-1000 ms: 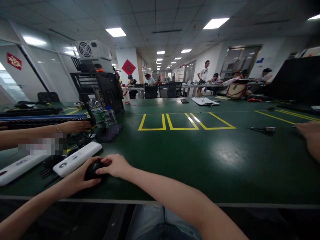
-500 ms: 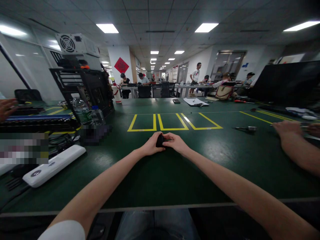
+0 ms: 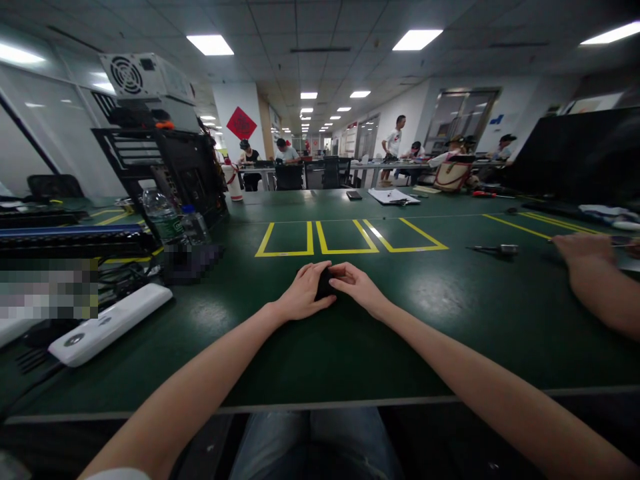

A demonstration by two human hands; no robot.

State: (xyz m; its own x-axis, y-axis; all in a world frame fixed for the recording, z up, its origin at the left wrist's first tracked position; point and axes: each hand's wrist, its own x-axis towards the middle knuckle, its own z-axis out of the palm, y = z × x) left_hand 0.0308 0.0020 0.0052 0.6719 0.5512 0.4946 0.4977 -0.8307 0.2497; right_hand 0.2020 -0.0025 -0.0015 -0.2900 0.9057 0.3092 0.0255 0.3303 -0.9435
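Note:
A small dark object (image 3: 325, 285) sits between my two hands, just above or on the green table (image 3: 345, 353); its kind cannot be made out. My left hand (image 3: 303, 291) wraps round its left side, fingers over the top and thumb along the near edge. From the right, my right hand (image 3: 357, 285) holds it with bent fingers and thumb. Most of the object is hidden by the fingers. Just beyond the hands, yellow tape outlines (image 3: 347, 251) mark the table.
At left lie a white power strip (image 3: 113, 325), plastic bottles (image 3: 163, 212) and an open computer case (image 3: 187, 173). A screwdriver-like tool (image 3: 500, 250) lies to the right, near another person's hand (image 3: 585, 257). Farther back are a clipboard (image 3: 393, 197) and a dark monitor (image 3: 580, 157).
The view has tilted slightly down. Both hands stay on the dark object, which has shifted a little right and nearer; my left fingers now reach farther over its top.

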